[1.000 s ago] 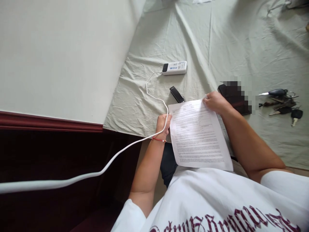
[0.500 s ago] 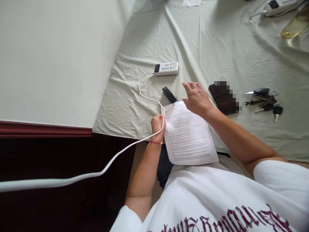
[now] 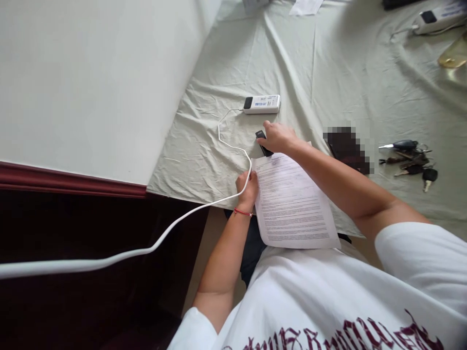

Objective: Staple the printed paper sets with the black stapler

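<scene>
My left hand [image 3: 248, 187] is closed on the left edge of printed paper [image 3: 292, 204], which lies partly on the table and hangs over its front edge toward my shirt. Above the top of the paper lies a black stapler [image 3: 260, 134], partly hidden by my right hand [image 3: 279, 137]. The right thumb crosses over the stapler and the fingers bend around its far side, so the hand is closed about it. The stapler still rests on the cloth.
A white box-shaped device [image 3: 262, 104] lies beyond the stapler, its white cable [image 3: 193, 210] running past my left hand. A dark, blurred phone-like object [image 3: 348, 150] and keys [image 3: 412, 158] lie to the right. A bottle [image 3: 454, 56] and another white device [image 3: 440, 19] are farther back.
My right hand has moved left from above the paper's top right onto the stapler, and its fingers have closed in. The left hand keeps its hold on the paper. The view has shifted slightly.
</scene>
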`<action>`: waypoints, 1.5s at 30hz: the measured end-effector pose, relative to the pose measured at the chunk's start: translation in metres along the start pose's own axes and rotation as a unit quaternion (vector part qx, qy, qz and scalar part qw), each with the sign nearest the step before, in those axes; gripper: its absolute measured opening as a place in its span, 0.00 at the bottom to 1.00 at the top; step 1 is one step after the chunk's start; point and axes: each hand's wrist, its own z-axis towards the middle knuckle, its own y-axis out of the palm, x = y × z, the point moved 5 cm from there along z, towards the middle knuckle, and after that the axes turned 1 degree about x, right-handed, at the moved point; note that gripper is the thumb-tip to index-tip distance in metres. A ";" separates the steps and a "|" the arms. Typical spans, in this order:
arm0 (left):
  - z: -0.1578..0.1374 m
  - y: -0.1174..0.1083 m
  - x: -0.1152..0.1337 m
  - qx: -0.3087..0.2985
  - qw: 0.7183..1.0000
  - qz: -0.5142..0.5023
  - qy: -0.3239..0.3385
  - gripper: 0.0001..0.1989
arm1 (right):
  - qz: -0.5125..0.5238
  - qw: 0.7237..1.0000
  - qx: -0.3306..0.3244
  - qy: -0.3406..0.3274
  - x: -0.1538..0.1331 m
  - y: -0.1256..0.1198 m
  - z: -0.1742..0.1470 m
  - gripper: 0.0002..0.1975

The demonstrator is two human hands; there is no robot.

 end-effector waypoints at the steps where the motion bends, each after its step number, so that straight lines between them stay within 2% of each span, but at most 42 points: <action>1: 0.000 -0.001 0.004 0.018 0.998 0.049 0.034 0.22 | -0.002 1.000 -0.008 0.001 -0.001 0.002 0.005 0.29; 3: -0.002 -0.002 0.010 0.046 0.983 0.147 0.097 0.22 | -0.003 1.000 -0.025 -0.002 -0.004 0.008 0.015 0.29; 4: -0.002 -0.001 0.011 0.046 0.979 0.167 0.104 0.21 | -0.003 0.999 -0.033 -0.002 -0.006 0.010 0.020 0.27; 8: -0.002 -0.001 0.009 0.044 0.980 0.170 0.095 0.20 | -0.004 0.998 -0.055 0.001 -0.014 0.015 0.032 0.14; 12: -0.003 -0.001 0.010 0.052 0.978 0.168 0.109 0.19 | -0.010 0.998 -0.068 0.000 -0.021 0.016 0.034 0.11; 18: -0.003 0.001 0.012 0.052 0.979 0.163 0.114 0.17 | -0.011 0.998 -0.056 -0.017 -0.024 0.025 0.035 0.11; 22: -0.002 0.002 0.016 0.039 0.979 0.172 0.104 0.16 | -0.015 0.998 -0.054 -0.026 -0.026 0.026 0.034 0.15; 24: -0.002 0.002 0.017 0.036 0.980 0.174 0.095 0.17 | -0.020 0.998 -0.056 -0.025 -0.029 0.026 0.032 0.18; 26: -0.002 0.002 0.018 0.036 0.979 0.178 0.090 0.16 | -0.033 0.998 -0.041 -0.024 -0.032 0.025 0.030 0.26; 28: -0.002 0.002 0.018 0.041 0.978 0.185 0.089 0.16 | -0.047 0.998 -0.010 -0.045 -0.038 0.025 0.030 0.33; 29: -0.002 0.002 0.017 0.043 0.977 0.187 0.089 0.16 | -0.052 0.997 0.002 -0.064 -0.042 0.026 0.030 0.34; 32: -0.001 0.002 0.016 0.042 0.976 0.192 0.091 0.16 | -0.053 0.991 -0.023 -0.121 -0.048 0.038 0.029 0.27; 35: -0.001 0.002 0.015 0.038 0.975 0.196 0.093 0.17 | -0.033 0.990 -0.069 -0.119 -0.046 0.054 0.028 0.25; 39: -0.001 0.002 0.016 0.038 0.974 0.199 0.098 0.17 | 0.008 0.994 -0.039 -0.099 -0.040 0.064 0.027 0.24; 45: 0.002 0.003 0.017 0.023 0.976 0.193 0.095 0.18 | 0.030 0.993 0.013 -0.115 -0.040 0.066 0.016 0.24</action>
